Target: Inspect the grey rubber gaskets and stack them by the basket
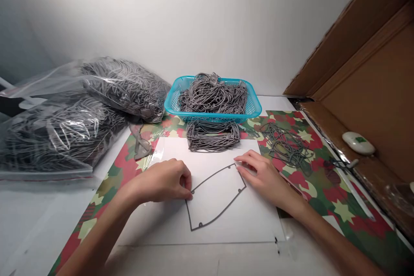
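A thin dark grey gasket (200, 224), a four-sided outline with curved long sides and small eyelet tabs, lies on a white sheet (155, 228). At its left corner, the thumb and fingers of my left hand (170, 181) are pinched on the strip. My right hand (260, 177) holds the upper right corner between thumb and forefinger. Just beyond the sheet's far part sits a neat stack of similar grey gaskets (213, 138). Behind that stack, a blue basket (213, 117) holds a heap of more gaskets (215, 95).
Two clear plastic bags (64, 138) full of grey gaskets stand at the left. Loose tangled gaskets (287, 146) lie to the right on the patterned cover (343, 215). A white oval device (358, 143) rests on cardboard (371, 77) at the far right.
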The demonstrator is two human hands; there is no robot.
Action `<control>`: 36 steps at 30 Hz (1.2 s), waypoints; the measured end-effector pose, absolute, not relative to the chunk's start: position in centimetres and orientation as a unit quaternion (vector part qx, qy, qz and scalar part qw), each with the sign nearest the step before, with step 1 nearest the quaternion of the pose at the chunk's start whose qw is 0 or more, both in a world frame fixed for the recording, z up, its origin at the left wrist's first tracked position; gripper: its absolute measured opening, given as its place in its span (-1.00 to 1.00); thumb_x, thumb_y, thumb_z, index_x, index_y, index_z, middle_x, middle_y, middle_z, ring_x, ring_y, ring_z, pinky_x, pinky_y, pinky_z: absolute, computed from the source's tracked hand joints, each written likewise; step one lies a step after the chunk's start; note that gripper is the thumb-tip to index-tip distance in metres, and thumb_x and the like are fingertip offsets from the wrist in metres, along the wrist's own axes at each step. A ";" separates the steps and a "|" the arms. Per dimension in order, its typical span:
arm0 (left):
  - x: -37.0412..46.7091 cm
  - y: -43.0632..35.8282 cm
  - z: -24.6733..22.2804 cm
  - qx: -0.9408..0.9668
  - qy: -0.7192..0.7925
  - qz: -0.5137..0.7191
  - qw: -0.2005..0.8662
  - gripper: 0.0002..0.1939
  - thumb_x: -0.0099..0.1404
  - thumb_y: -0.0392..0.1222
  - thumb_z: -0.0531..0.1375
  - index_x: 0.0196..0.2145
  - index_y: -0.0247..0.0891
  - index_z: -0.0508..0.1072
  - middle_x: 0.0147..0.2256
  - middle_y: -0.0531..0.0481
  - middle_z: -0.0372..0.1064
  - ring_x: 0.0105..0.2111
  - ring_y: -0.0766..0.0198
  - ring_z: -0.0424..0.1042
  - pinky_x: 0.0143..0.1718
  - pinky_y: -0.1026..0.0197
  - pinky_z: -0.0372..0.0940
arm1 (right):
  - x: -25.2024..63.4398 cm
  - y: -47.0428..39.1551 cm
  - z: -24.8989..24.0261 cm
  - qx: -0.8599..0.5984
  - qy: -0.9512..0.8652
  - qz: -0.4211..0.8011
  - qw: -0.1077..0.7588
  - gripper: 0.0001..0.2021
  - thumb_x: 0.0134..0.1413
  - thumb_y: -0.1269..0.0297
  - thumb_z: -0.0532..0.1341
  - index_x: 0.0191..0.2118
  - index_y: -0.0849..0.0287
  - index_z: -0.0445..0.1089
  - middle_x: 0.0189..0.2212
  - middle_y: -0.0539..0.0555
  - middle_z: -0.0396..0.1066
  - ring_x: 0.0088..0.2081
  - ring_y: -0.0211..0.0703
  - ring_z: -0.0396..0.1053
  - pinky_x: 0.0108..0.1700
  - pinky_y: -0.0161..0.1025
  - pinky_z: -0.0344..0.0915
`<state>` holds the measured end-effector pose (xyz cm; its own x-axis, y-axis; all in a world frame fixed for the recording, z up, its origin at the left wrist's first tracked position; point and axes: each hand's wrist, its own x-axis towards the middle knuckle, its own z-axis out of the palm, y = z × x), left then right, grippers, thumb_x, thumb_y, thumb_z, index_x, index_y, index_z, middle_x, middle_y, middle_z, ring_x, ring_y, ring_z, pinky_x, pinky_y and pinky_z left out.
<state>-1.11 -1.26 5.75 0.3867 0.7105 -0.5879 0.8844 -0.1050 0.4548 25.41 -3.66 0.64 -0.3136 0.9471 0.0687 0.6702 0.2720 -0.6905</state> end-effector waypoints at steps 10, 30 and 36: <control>-1.2 -1.2 4.7 0.790 0.529 -0.069 0.302 -0.81 0.18 -0.14 0.07 -0.53 -0.16 0.39 -0.50 0.06 0.41 -0.50 0.23 0.32 -0.49 0.24 0.06 | 24.2 -4.0 -0.1 -0.536 -0.785 0.203 0.236 -0.86 0.26 0.45 0.05 -0.30 0.15 0.30 -0.29 0.08 0.38 -0.24 -0.10 0.34 -0.20 -0.16 0.24; -1.1 0.3 2.9 0.816 0.562 0.028 0.131 -0.76 0.29 -0.11 0.10 -0.30 -0.12 0.58 -0.34 -0.05 0.55 -0.37 0.06 0.49 -0.47 0.20 0.08 | 25.9 -3.3 -0.2 -0.571 -0.760 0.205 0.233 -0.89 0.25 0.38 0.05 -0.26 0.14 0.32 -0.26 0.12 0.40 -0.20 -0.02 0.39 -0.12 -0.07 0.31; -0.8 0.2 3.0 0.807 0.573 0.024 0.137 -0.81 0.25 -0.11 0.13 -0.35 -0.13 0.54 -0.39 -0.02 0.54 -0.38 0.08 0.47 -0.48 0.21 0.06 | 25.9 -3.4 -0.2 -0.565 -0.773 0.181 0.226 -0.89 0.26 0.42 0.05 -0.29 0.13 0.28 -0.28 0.10 0.39 -0.22 -0.05 0.37 -0.16 -0.10 0.29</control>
